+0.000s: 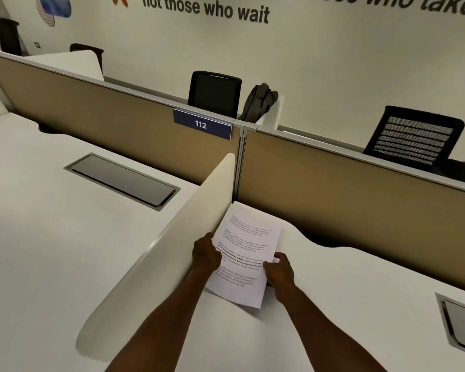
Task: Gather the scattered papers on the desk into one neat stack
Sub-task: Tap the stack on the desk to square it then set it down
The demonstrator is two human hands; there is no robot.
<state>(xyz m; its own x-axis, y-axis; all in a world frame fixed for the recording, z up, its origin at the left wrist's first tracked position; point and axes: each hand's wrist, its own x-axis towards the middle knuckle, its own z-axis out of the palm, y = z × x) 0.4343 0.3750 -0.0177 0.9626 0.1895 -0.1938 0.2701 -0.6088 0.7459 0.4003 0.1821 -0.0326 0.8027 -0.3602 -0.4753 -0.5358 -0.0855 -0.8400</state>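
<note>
On the white desk [333,304], tight against the curved side divider [156,259], the papers [246,253] already lie as one pile under my hands. I judge the gathering done and the squaring in progress; next I need to tap the edges flush. My left hand [206,255] presses the left edge, fingers curled loosely. My right hand [278,272] pinches the right edge, thumb [278,256] on top, other fingers hidden beneath.
</note>
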